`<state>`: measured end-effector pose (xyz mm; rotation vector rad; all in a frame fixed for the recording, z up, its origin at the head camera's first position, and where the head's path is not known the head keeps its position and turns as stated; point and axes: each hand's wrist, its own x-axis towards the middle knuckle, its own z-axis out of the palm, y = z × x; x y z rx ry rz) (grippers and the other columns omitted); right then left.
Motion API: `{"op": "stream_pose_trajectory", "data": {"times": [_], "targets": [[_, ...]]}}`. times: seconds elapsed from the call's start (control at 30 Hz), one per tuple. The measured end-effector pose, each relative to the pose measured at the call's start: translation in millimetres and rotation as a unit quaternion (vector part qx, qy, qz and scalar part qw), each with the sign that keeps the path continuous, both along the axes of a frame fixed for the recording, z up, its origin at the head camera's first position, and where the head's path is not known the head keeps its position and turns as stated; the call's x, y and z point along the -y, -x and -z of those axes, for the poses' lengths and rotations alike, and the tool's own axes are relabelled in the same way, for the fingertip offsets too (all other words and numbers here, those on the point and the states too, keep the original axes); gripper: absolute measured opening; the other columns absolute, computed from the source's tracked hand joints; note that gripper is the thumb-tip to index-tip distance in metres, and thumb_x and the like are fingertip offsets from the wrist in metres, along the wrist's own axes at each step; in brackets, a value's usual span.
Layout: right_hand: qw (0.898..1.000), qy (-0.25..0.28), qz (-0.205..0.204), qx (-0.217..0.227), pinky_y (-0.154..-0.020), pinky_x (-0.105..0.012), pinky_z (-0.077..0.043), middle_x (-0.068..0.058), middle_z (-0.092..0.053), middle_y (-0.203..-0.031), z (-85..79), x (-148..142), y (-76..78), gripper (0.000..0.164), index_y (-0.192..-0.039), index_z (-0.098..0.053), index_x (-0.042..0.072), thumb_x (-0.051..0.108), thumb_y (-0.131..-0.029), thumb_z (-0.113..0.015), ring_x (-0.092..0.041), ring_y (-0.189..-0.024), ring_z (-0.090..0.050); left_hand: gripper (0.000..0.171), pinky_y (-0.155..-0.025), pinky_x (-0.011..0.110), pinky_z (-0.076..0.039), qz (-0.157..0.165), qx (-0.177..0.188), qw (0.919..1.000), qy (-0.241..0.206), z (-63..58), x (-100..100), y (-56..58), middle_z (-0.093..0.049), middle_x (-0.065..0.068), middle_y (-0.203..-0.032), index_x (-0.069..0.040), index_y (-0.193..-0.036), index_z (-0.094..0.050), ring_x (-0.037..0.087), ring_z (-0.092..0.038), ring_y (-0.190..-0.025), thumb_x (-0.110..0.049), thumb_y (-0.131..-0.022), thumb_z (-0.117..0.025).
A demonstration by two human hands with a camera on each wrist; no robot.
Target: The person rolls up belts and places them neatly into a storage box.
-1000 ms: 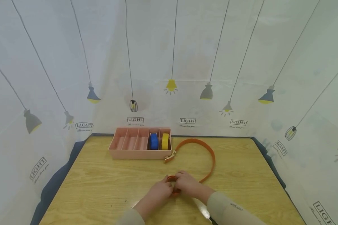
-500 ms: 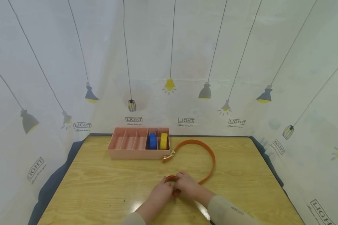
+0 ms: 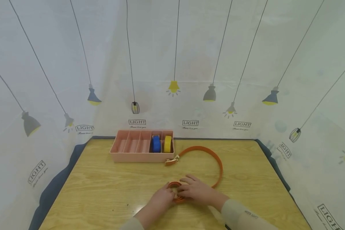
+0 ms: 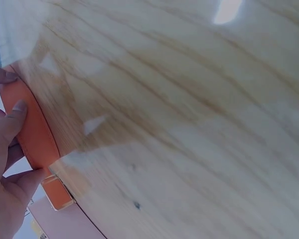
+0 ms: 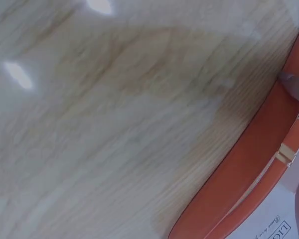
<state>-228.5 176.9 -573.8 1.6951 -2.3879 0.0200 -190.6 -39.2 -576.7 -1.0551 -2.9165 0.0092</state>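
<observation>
An orange-brown belt [image 3: 221, 169] lies on edge on the table, partly wound into a small coil [image 3: 174, 184] near its front. From the coil a wide loop curves right and back to a metal buckle [image 3: 176, 158] beside the pink box. My left hand [image 3: 161, 200] pinches the coil's left side; in the left wrist view its thumb and fingers lie against the strap [image 4: 32, 127]. On the other side, my right hand [image 3: 199, 192] holds the coil, fingers reaching into its middle. The right wrist view shows one digit pressed on the strap [image 5: 239, 159].
A pink divided box [image 3: 143, 157] stands at the back of the wooden table [image 3: 103, 182]. Its two right compartments hold a blue roll [image 3: 156, 144] and a yellow roll [image 3: 167, 144]. A white curtain [image 3: 195, 105] printed with lamps surrounds the back and sides.
My right hand has moved slightly right, its fingers spreading. The belt's wide loop has shifted a little right and toward me. The left hand keeps its grip on the coil.
</observation>
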Motion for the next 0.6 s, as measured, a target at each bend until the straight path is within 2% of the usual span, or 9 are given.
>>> {"op": "stream_pose_trajectory", "data": {"times": [0.1,0.2,0.33,0.5,0.6], "targets": [[0.999,-0.040,0.005,0.022,-0.113,-0.052,-0.025,0.009,-0.051,-0.141,-3.1,-6,1.8,0.035,-0.126,-0.065,0.028,0.020,-0.092,-0.067,-0.028,-0.137,-0.037,0.030,-0.089,0.033,-0.053,0.003,0.018,0.9998,-0.002,-0.7,2,-0.5,-0.070,-0.003,-0.100,-0.015,-0.095,-0.075,0.028,-0.058,-0.117,-0.041,-0.080,-0.074],[0.998,-0.056,0.001,0.016,-0.113,-0.051,-0.025,0.010,-0.050,-0.143,-3.7,-6,4.6,0.034,-0.125,-0.066,0.030,0.018,-0.093,-0.065,-0.027,-0.140,-0.033,0.026,-0.085,0.033,-0.054,0.013,0.018,0.9998,-0.004,0.6,4,-0.5,-0.070,-0.003,-0.095,-0.016,-0.088,-0.074,0.028,-0.059,-0.117,-0.041,-0.079,-0.075],[0.999,-0.047,-0.016,-0.013,-0.111,-0.049,-0.028,0.014,-0.058,-0.132,-0.4,0,9.3,0.026,-0.113,-0.072,0.031,0.019,-0.091,-0.066,-0.024,-0.136,-0.038,0.020,-0.084,0.032,-0.054,0.047,0.012,0.9987,-0.018,0.4,8,0.6,-0.066,-0.005,-0.083,-0.018,-0.081,-0.072,0.025,-0.062,-0.110,-0.038,-0.078,-0.076],[0.997,-0.031,-0.033,-0.070,-0.108,-0.046,-0.035,0.018,-0.066,-0.109,0.1,11,10.9,0.017,-0.094,-0.074,0.032,0.020,-0.086,-0.068,-0.018,-0.122,-0.050,0.014,-0.095,0.030,-0.049,0.097,0.037,0.9932,-0.053,-0.9,16,4.7,-0.066,-0.014,-0.080,-0.020,-0.087,-0.074,0.014,-0.064,-0.103,-0.034,-0.083,-0.073],[0.995,-0.026,-0.038,-0.090,-0.105,-0.043,-0.038,0.020,-0.066,-0.099,-1.7,17,10.7,0.017,-0.090,-0.075,0.035,0.021,-0.084,-0.066,-0.013,-0.114,-0.053,0.012,-0.099,0.031,-0.045,0.116,0.040,0.9906,-0.061,0.1,22,7.6,-0.067,-0.014,-0.082,-0.020,-0.090,-0.074,0.013,-0.062,-0.107,-0.032,-0.085,-0.073]]}}
